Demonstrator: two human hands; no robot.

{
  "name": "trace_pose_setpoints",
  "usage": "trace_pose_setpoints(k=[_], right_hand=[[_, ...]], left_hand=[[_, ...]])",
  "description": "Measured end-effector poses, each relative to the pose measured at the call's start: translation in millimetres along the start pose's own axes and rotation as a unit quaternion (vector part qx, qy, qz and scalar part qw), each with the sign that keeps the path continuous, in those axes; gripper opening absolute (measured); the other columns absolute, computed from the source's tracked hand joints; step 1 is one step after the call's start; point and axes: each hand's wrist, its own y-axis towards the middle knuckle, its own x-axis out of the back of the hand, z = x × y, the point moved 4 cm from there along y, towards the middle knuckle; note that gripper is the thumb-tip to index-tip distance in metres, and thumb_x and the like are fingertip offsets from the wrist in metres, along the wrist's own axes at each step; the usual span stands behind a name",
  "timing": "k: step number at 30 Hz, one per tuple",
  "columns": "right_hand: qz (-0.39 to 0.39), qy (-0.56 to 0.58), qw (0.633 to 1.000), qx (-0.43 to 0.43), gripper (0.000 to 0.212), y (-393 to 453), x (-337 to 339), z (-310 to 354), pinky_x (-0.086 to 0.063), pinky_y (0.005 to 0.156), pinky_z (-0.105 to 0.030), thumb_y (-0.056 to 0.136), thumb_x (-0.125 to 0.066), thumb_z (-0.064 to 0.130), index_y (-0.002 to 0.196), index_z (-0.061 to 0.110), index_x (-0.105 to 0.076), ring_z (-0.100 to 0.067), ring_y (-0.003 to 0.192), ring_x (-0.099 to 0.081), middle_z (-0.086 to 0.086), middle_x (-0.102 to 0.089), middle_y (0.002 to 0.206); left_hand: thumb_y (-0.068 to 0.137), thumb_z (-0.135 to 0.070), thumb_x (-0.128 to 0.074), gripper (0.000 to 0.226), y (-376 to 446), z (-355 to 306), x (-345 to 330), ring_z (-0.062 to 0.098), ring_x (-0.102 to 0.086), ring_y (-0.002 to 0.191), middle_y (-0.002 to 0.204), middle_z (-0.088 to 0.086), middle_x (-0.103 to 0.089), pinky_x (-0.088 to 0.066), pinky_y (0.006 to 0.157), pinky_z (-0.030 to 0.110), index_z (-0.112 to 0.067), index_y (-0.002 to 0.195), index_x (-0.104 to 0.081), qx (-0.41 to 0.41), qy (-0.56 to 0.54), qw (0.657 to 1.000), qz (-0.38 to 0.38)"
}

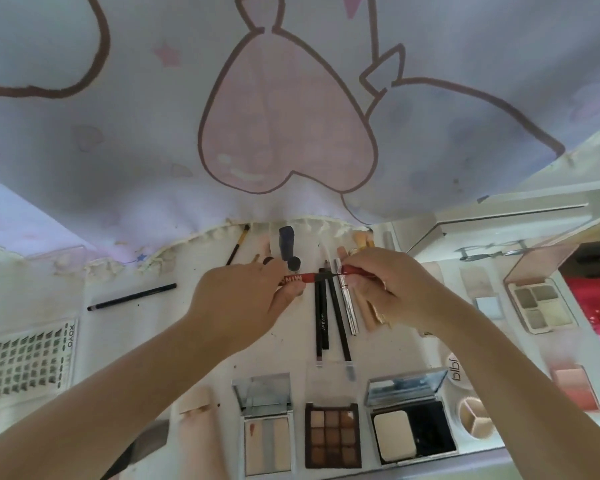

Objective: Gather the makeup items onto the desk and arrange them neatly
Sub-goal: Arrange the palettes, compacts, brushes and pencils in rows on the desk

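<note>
Over the middle of the white desk (153,341), my left hand (243,296) pinches the red barrel of a liner pen (300,277). My right hand (388,282) pinches its red cap end (355,270); the two parts are slightly apart, with a thin dark tip between them. Under the hands lie black pencils (326,320) and a silver tube (349,311) in a row. Along the near edge sit three open palettes: a pale one (267,445), a brown eyeshadow palette (332,434) and a powder compact (413,431).
A black pencil (132,296) lies apart at the left above a lash tray (25,362). A brush (238,249) and a dark tube (286,242) lie at the back under a hanging printed cloth (284,116). More open palettes (541,306) sit at the right.
</note>
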Motion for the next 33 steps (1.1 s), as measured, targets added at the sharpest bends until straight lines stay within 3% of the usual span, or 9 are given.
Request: trace_pose_setpoints(k=[6,9,12,14,16,18,24,29,33], right_hand=[[0.058,-0.016,0.998,0.036,0.013,3.9,-4.4,-6.6,-0.030,0.061,-0.011,0.091,-0.047,0.017,0.090,0.012,-0.059,0.005,0.062,-0.039,0.019,-0.040,0.066],[0.083,-0.027,0.995,0.046,0.014,6.3,-4.7,-11.9,-0.029,0.061,-0.011,0.092,-0.046,0.019,0.094,0.014,-0.058,0.006,0.063,-0.038,0.020,-0.040,0.067],[0.122,-0.052,0.990,0.038,0.013,10.6,-11.1,-20.5,-0.035,0.054,-0.010,0.092,-0.045,0.021,0.101,0.018,-0.054,0.006,0.056,-0.043,0.019,-0.041,0.065],[0.164,-0.093,0.982,0.025,0.012,16.2,-21.2,-28.2,-0.037,0.053,-0.012,0.091,-0.045,0.024,0.102,0.020,-0.050,0.003,0.055,-0.044,0.017,-0.043,0.066],[0.201,-0.129,0.970,0.047,0.013,24.8,-32.0,-34.0,-0.046,0.069,-0.021,0.091,-0.046,0.024,0.101,0.019,-0.054,-0.002,0.070,-0.049,0.013,-0.051,0.078],[0.223,-0.157,0.958,0.082,0.018,33.7,-42.8,-40.2,-0.042,0.084,-0.027,0.090,-0.047,0.023,0.105,0.017,-0.057,-0.010,0.089,-0.048,0.002,-0.057,0.097],[0.198,-0.234,0.941,0.142,0.026,57.2,-70.4,-57.3,-0.030,0.073,-0.028,0.089,-0.050,0.026,0.113,0.020,-0.060,-0.019,0.102,-0.038,-0.005,-0.051,0.109],[0.184,-0.252,0.941,0.131,0.027,68.6,-82.0,-63.5,-0.034,0.070,-0.030,0.090,-0.048,0.023,0.114,0.020,-0.060,-0.022,0.107,-0.038,-0.005,-0.051,0.115],[0.193,-0.253,0.940,0.122,0.029,72.2,-86.9,-67.4,-0.032,0.072,-0.029,0.091,-0.046,0.020,0.117,0.018,-0.057,-0.022,0.114,-0.037,-0.004,-0.048,0.127]], left_hand=[[0.066,-0.057,0.016,0.078,1.1,-11.7,0.9,0.004,-0.047,0.056,0.071,-0.013,-0.050,-0.023,0.042,0.014,-0.026,0.106,-0.044,0.020,0.022,1.000,-0.001],[0.083,-0.055,0.000,0.053,-0.6,-19.4,-4.9,0.003,-0.035,0.050,0.061,-0.013,-0.032,-0.020,0.042,0.013,-0.025,0.098,-0.041,0.029,0.009,1.000,0.003],[0.095,-0.037,-0.021,0.028,-9.9,-27.1,-23.5,0.003,-0.033,0.051,0.062,-0.013,-0.030,-0.023,0.045,0.013,-0.019,0.103,-0.040,0.056,-0.072,0.995,0.027],[0.097,-0.027,-0.027,0.018,-17.4,-32.4,-42.0,0.003,-0.035,0.052,0.064,-0.013,-0.033,-0.028,0.046,0.014,-0.015,0.103,-0.039,0.095,-0.145,0.983,0.061],[0.097,-0.023,-0.030,0.011,-21.1,-36.5,-60.6,0.004,-0.037,0.054,0.066,-0.011,-0.037,-0.030,0.048,0.013,-0.017,0.095,-0.038,0.147,-0.202,0.963,0.101],[0.096,-0.023,-0.032,0.013,-19.9,-37.4,-76.1,0.003,-0.038,0.056,0.067,-0.011,-0.038,-0.030,0.049,0.012,-0.016,0.097,-0.043,0.188,-0.224,0.949,0.118],[0.092,-0.021,-0.041,0.021,-6.5,-29.3,-102.7,0.008,-0.040,0.063,0.064,-0.008,-0.036,-0.027,0.050,0.016,-0.017,0.072,-0.044,0.308,-0.219,0.919,0.115],[0.090,-0.022,-0.045,0.012,5.1,-32.0,-114.7,0.013,-0.048,0.077,0.065,-0.009,-0.040,-0.036,0.066,0.021,-0.017,0.089,-0.055,0.355,-0.243,0.895,0.116],[0.089,-0.027,-0.049,0.018,9.1,-32.3,-118.7,0.018,-0.057,0.092,0.091,0.001,-0.059,-0.042,0.073,0.024,-0.013,0.099,-0.056,0.353,-0.248,0.892,0.133]])
